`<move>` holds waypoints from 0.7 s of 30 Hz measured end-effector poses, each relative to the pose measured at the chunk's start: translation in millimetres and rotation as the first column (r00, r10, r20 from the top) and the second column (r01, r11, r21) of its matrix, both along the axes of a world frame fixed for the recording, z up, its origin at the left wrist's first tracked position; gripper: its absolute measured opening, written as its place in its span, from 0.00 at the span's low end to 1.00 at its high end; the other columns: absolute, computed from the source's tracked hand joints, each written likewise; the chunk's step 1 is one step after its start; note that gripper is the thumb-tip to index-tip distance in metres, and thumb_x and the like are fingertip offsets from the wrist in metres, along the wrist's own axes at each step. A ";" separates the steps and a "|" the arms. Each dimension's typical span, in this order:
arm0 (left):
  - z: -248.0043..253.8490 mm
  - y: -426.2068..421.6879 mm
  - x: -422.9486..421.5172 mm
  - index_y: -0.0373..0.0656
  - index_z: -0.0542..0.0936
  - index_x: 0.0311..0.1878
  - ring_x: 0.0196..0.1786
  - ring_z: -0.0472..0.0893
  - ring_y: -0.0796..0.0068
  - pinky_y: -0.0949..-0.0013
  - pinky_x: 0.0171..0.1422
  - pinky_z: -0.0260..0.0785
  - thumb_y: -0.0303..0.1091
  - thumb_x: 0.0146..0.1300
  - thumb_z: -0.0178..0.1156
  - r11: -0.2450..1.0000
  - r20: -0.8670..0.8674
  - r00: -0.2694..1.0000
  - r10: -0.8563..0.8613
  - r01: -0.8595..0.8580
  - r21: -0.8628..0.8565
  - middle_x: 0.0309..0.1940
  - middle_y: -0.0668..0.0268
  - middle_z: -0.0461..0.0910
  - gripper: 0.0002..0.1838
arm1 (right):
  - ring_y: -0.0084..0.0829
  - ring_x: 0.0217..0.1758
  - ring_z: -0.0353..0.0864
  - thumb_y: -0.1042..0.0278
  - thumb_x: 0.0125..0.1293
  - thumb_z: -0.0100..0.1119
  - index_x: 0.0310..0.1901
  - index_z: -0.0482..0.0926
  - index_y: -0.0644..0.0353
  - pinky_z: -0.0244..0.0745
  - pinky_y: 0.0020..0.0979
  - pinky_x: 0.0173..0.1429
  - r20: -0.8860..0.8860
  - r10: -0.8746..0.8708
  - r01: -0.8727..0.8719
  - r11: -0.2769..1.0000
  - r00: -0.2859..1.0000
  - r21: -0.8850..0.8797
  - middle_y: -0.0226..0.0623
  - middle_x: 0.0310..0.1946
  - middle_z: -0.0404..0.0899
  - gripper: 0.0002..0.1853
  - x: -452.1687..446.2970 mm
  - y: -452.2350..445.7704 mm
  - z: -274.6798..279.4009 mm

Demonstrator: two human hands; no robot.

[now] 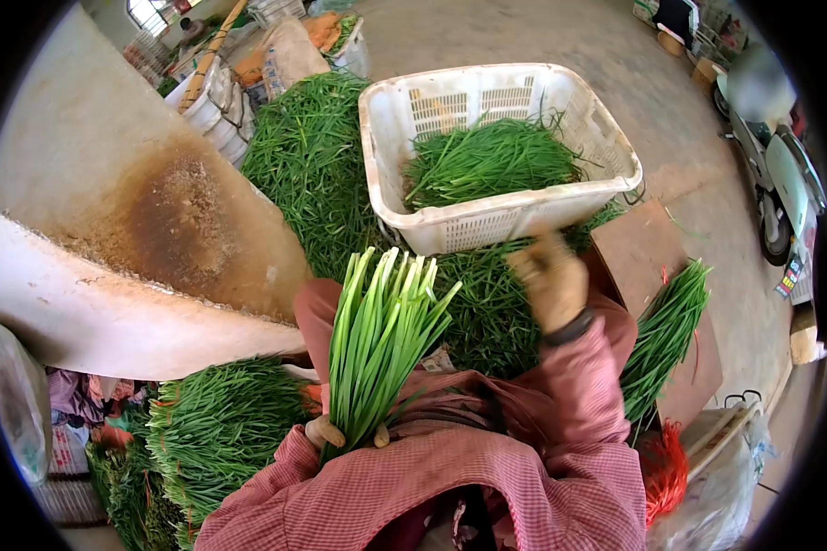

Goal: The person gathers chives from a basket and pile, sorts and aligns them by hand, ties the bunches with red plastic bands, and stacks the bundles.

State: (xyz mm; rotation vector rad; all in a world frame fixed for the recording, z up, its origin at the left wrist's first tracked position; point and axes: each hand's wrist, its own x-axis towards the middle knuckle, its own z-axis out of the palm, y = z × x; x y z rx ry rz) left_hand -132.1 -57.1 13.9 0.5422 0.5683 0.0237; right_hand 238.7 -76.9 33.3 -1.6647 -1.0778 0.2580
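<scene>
My left hand (323, 432), low at the front of my body, is closed around a bunch of garlic chives (377, 340). The pale cut ends point up and away from me. My right hand (553, 280) is raised in front of the near side of a white plastic basket (505, 219); motion blurs its fingers, so its grip cannot be made out. Inside the basket lies a loose heap of chives (496, 161). More loose greens (487, 317) cover the ground between my knees.
Tied chive bundles (225, 427) are stacked at my left. At my right, another bunch (666, 340) lies on a brown board (643, 248), near red ties (663, 473). A pale curved slab (101, 156) stands left, and a scooter (781, 184) is parked at far right.
</scene>
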 end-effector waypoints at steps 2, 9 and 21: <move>9.3 -4.8 19.2 0.43 0.75 0.47 0.44 0.76 0.62 0.68 0.46 0.68 0.29 0.43 0.58 0.980 0.251 0.967 -0.030 0.078 -0.181 0.42 0.55 0.77 0.22 | 0.20 0.20 0.73 0.74 0.53 0.60 0.39 0.77 0.62 0.70 0.20 0.26 0.046 0.286 -0.288 0.957 0.957 0.037 0.31 0.16 0.73 0.11 -54.2 -2.8 33.5; -1.2 -2.7 11.6 0.38 0.67 0.53 0.37 0.72 0.68 0.69 0.41 0.63 0.26 0.35 0.62 1.000 0.307 0.952 -0.011 0.011 0.000 0.34 0.58 0.74 0.34 | 0.27 0.23 0.77 0.72 0.54 0.58 0.32 0.78 0.61 0.74 0.25 0.28 -0.212 -0.027 0.050 0.993 0.977 0.105 0.38 0.22 0.78 0.05 -22.4 20.4 12.6; 25.1 2.6 13.6 0.37 0.69 0.51 0.36 0.74 0.66 0.68 0.42 0.65 0.23 0.32 0.63 0.975 0.074 0.995 -0.062 0.044 0.217 0.33 0.57 0.75 0.34 | 0.22 0.24 0.73 0.72 0.54 0.60 0.40 0.74 0.68 0.69 0.21 0.26 -0.197 0.006 0.014 0.995 0.980 0.099 0.36 0.24 0.76 0.13 -3.0 15.2 -0.7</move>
